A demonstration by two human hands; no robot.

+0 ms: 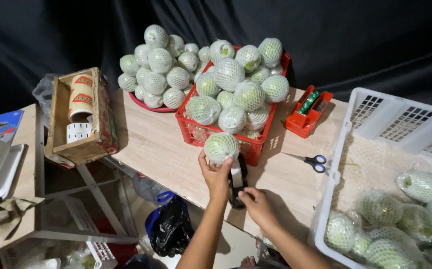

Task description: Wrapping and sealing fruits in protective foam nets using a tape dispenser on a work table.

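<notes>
Black cloth hangs behind a pale wood-grain tabletop crowded with produce. At its near edge the left hand is closed around a round green fruit in white foam netting, fingers cupped under and behind it, holding it above a black tape dispenser. The right hand rests on the dispenser's lower end, fingers curled onto it; whether it grips firmly I cannot tell from this angle.

The netted fruit looks fairly heavy for its size and firm, while the foam mesh is soft and springy, so it should give grip rather than slip. A full-palm hold around the widest part suits it better than a pinch, which could bruise it.

Behind stand a red plastic crate heaped with like fruit, a red bowl and a white basket.
</notes>
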